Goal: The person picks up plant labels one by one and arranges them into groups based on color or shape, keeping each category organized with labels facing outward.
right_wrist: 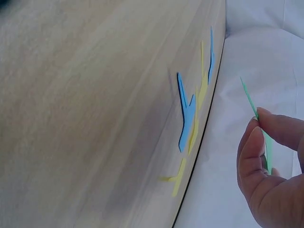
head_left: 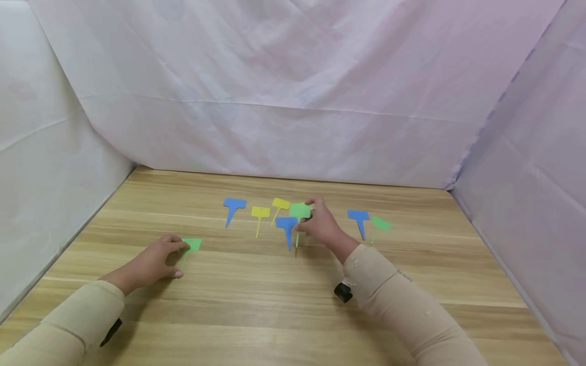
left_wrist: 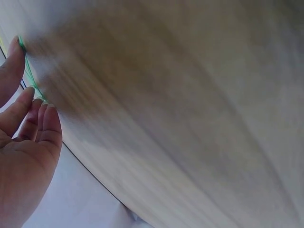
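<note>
My right hand point(head_left: 322, 226) pinches a green T-shaped plant label point(head_left: 299, 210) between thumb and fingers. The label's stem hangs downward in the head view, raised above the tabletop in the right wrist view. Close beside it, a blue plant label point(head_left: 286, 222) lies on the table. At the left, my left hand point(head_left: 153, 262) holds another green plant label point(head_left: 194, 244) low over the wood. The fingertips point(left_wrist: 50, 111) are at its head and the thumb is near the stem's end; the hand hides part of the stem.
Yellow plant labels point(head_left: 260, 212) and a blue one point(head_left: 235, 204) lie left of my right hand. Further right are another blue label point(head_left: 358, 215) and a green one point(head_left: 381, 223). White cloth point(head_left: 293, 137) hangs behind the wooden table point(head_left: 274, 315) and along both sides.
</note>
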Tool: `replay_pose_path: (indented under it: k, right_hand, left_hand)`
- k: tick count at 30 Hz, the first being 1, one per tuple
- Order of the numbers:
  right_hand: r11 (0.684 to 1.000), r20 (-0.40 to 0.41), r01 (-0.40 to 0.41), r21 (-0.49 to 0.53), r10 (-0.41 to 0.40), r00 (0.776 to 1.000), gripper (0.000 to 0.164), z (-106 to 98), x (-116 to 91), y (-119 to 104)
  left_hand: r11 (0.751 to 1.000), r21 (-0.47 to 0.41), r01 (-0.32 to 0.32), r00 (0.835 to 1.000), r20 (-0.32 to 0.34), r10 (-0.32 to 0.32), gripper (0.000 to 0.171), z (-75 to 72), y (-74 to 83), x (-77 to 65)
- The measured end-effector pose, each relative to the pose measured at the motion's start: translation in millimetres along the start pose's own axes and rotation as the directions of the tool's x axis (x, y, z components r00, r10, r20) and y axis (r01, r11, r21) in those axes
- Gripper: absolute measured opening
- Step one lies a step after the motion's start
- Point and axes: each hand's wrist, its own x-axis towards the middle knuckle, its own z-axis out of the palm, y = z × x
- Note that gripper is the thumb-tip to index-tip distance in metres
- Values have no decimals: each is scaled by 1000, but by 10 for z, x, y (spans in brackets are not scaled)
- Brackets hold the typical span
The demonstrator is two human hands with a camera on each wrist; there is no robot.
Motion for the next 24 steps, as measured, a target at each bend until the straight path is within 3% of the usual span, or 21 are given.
replay_pose_path:
  k: [13, 24]
  right_hand:
    - [999, 58, 22, 37, -25, 998, 66, 182, -59, -106]
    - [998, 126, 60, 9, -60, 990, 63, 430, -84, -210]
  left_hand:
    - [1000, -10, 13, 1000, 0, -13, 61, 16, 20, -25]
    - [1000, 15, 17, 1000, 3, -17, 61, -11, 93, -12]
